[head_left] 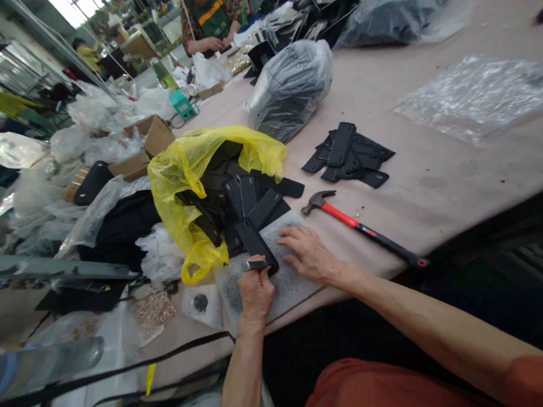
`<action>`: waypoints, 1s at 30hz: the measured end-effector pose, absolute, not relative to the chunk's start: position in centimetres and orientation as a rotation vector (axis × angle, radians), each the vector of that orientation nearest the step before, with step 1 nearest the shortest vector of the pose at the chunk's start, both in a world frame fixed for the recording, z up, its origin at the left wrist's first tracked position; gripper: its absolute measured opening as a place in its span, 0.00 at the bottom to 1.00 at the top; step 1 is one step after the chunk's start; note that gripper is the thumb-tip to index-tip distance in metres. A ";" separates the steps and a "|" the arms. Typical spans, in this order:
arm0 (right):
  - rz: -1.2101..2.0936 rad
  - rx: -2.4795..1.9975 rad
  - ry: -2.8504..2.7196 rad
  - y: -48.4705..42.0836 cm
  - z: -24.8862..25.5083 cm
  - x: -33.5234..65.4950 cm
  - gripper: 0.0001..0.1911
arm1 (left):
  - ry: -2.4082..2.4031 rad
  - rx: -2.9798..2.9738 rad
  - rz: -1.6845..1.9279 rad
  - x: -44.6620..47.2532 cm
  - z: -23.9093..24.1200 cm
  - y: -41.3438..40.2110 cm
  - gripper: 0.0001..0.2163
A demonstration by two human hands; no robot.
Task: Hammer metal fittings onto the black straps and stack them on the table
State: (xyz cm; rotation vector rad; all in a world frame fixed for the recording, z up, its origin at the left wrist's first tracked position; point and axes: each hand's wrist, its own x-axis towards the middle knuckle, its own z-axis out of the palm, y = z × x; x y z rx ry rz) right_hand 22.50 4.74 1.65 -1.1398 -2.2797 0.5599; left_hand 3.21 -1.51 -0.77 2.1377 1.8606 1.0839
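Note:
My left hand [255, 292] is closed around a small metal tool, its tip set on the near end of a black strap piece [256, 244]. That piece lies on a grey speckled pad [292, 281] at the table's front edge. My right hand [309, 252] rests flat on the pad just right of the piece, fingers spread. Behind the pad, a yellow plastic bag [187, 175] spills several more black pieces [245, 200].
A red-handled hammer [360, 228] lies right of the pad. A small heap of black pieces [348, 155] sits further back. Clear plastic bags [290, 86], cardboard boxes [143, 151] and clutter fill the left and far table. Another person [207, 14] works at the far end.

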 end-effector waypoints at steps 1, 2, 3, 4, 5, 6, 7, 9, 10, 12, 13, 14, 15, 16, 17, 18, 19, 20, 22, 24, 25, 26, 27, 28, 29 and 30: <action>0.499 -1.235 -2.220 5.2 1.8 23.6 0.16 | 1.877 2.152 1.061 3.4 -0.9 -1.5 0.08; 0.427 -1.355 -2.169 5.7 1.9 24.9 0.16 | 1.891 2.160 1.037 3.5 -1.0 -1.6 0.09; 0.355 -1.490 -2.141 6.2 2.0 26.3 0.16 | 1.907 2.159 1.017 3.6 -1.1 -1.6 0.09; 0.300 -1.630 -2.140 6.7 2.0 27.7 0.17 | 1.927 2.148 1.000 3.7 -1.2 -1.6 0.09; 0.270 -1.768 -2.162 7.1 2.0 29.0 0.18 | 1.952 2.127 0.988 3.8 -1.3 -1.7 0.09; 0.272 -1.886 -2.200 7.5 1.9 30.2 0.17 | 1.976 2.104 0.981 3.8 -1.3 -1.7 0.08; 0.307 -1.977 -2.235 7.8 1.7 31.1 0.16 | 1.994 2.080 0.977 3.9 -1.3 -1.7 0.08; 0.507 -2.086 -2.197 8.2 1.3 32.3 0.11 | 2.016 2.038 0.970 3.9 -1.2 -1.8 0.08; 0.669 -2.113 -2.105 8.3 1.1 32.5 0.08 | 2.022 2.021 0.956 4.0 -1.2 -1.8 0.08; 0.994 -2.115 -1.866 8.4 1.1 32.3 0.05 | 2.040 1.989 0.917 4.0 -1.0 -1.9 0.08; 1.120 -2.100 -1.772 8.4 1.3 32.0 0.05 | 2.052 1.973 0.897 4.1 -0.9 -2.0 0.07; 1.206 -2.083 -1.717 8.3 1.7 31.7 0.06 | 2.061 1.960 0.883 4.1 -0.9 -2.0 0.07; 1.254 -2.058 -1.689 8.2 2.4 31.3 0.06 | 2.068 1.951 0.880 4.1 -0.8 -2.0 0.07; 1.276 -2.014 -1.677 8.0 3.2 30.9 0.06 | 2.070 1.947 0.889 4.2 -0.8 -2.1 0.07; 1.285 -1.944 -1.663 7.7 4.3 30.5 0.06 | 2.069 1.948 0.903 4.2 -0.9 -2.1 0.07; 1.268 -1.846 -1.661 7.4 5.6 30.1 0.06 | 2.063 1.954 0.917 4.2 -0.9 -2.1 0.07; 1.218 -1.725 -1.677 7.0 7.0 29.7 0.07 | 2.058 1.961 0.929 4.2 -1.0 -2.1 0.07; 1.133 -1.597 -1.713 6.6 8.5 29.3 0.07 | 2.055 1.966 0.935 4.2 -1.0 -2.1 0.07; 0.871 -1.371 -1.854 5.7 11.5 28.6 0.07 | 2.050 1.974 0.936 4.2 -1.0 -2.0 0.06; 0.600 -1.192 -2.048 4.7 14.0 27.9 0.07 | 2.043 1.987 0.948 4.2 -1.0 -2.0 0.06; 0.485 -1.119 -2.163 4.3 14.9 27.7 0.08 | 2.039 1.996 0.962 4.2 -1.0 -2.0 0.06; 0.389 -1.055 -2.286 3.9 15.5 27.5 0.10 | 2.033 2.007 0.977 4.2 -1.0 -2.0 0.06; 0.313 -1.000 -2.404 3.6 16.0 27.4 0.12 | 2.032 2.017 0.995 4.2 -1.0 -2.0 0.06; 0.250 -0.960 -2.505 3.4 16.2 27.3 0.13 | 2.031 2.025 1.010 4.2 -1.0 -2.0 0.05; 0.200 -0.931 -2.573 3.2 16.4 27.2 0.13 | 2.032 2.030 1.022 4.2 -1.1 -2.0 0.05; 0.163 -0.913 -2.594 3.1 16.4 27.2 0.14 | 2.031 2.030 1.028 4.2 -1.1 -2.0 0.05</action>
